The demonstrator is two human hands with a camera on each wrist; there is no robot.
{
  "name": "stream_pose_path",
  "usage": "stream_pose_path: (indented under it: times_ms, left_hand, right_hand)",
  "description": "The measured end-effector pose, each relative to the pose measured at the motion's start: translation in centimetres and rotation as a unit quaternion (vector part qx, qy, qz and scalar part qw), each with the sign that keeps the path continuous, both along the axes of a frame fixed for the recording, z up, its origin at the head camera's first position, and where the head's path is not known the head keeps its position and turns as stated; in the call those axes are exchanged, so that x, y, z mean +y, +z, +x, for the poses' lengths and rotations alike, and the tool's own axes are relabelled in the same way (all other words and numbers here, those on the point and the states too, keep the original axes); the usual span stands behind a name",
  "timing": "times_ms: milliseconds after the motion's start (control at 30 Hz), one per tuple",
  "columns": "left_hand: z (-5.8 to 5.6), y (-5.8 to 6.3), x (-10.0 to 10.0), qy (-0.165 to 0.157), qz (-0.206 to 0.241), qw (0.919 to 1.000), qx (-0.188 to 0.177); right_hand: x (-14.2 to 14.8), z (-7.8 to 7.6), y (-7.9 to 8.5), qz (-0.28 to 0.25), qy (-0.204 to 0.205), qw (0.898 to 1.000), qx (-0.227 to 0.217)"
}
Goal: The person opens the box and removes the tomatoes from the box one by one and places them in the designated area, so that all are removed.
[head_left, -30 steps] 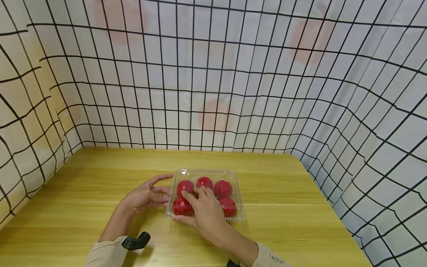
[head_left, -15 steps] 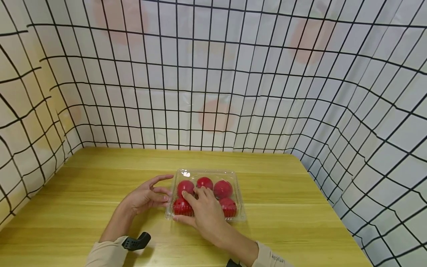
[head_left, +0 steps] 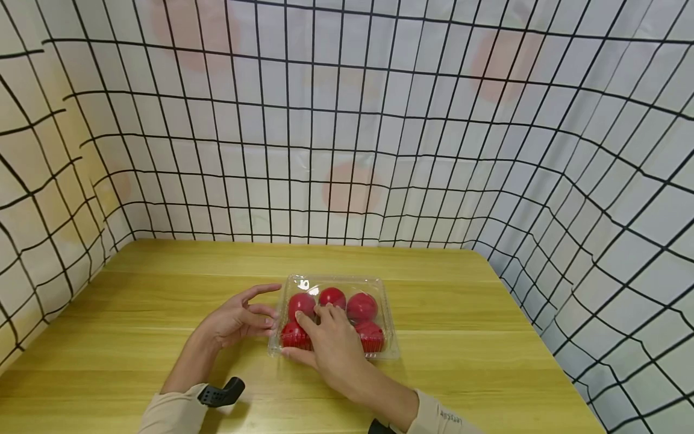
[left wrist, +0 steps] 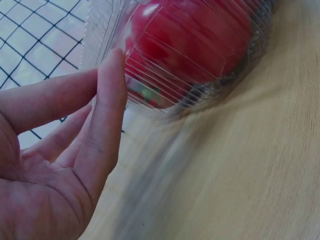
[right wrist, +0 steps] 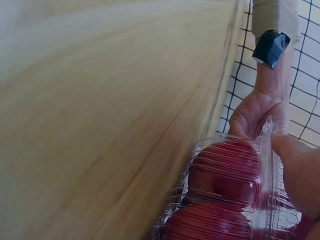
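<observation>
A clear plastic clamshell box [head_left: 388,306] sits on the table, lid down, with several round red fruits [head_left: 362,307] inside; their exact kind is unclear. My left hand [head_left: 238,316] is at the box's left side, thumb and a finger pinching the rim, as the left wrist view shows at close range. Over the front middle of the lid lies my right hand [head_left: 338,346]. Its fingers rest spread on the lid, and its thumb [right wrist: 287,147] touches the rim near the front left corner. That hand hides part of the front row of fruit.
The wooden table [head_left: 461,337] extends around the box on every side. White walls with a black grid pattern [head_left: 347,132] enclose its back and sides. A black wrist device [head_left: 221,393] is worn over the left sleeve.
Hands and box stay almost in place. The fingers of my right hand shift very slightly to the left on the lid.
</observation>
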State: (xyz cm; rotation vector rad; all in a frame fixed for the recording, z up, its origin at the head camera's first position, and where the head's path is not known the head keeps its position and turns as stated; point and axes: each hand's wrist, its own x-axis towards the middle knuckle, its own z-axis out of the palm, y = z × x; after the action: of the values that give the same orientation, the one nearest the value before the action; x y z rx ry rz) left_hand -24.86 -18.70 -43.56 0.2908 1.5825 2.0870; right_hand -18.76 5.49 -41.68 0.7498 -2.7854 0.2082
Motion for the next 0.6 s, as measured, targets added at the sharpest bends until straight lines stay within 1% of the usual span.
stream_pose_path:
  times_ms: [367,600]
  left_hand:
    - [-0.05,0.04,0.08,0.004,0.003,1.0000,-0.003]
    - [-0.01,-0.04,0.15,0.010,-0.011,0.9999,-0.002]
  right_hand:
    - [-0.09,0.14,0.13,0.015,-0.005,1.000,0.008]
    - [-0.11,0.07,-0.14,0.020,-0.006,1.000,0.020]
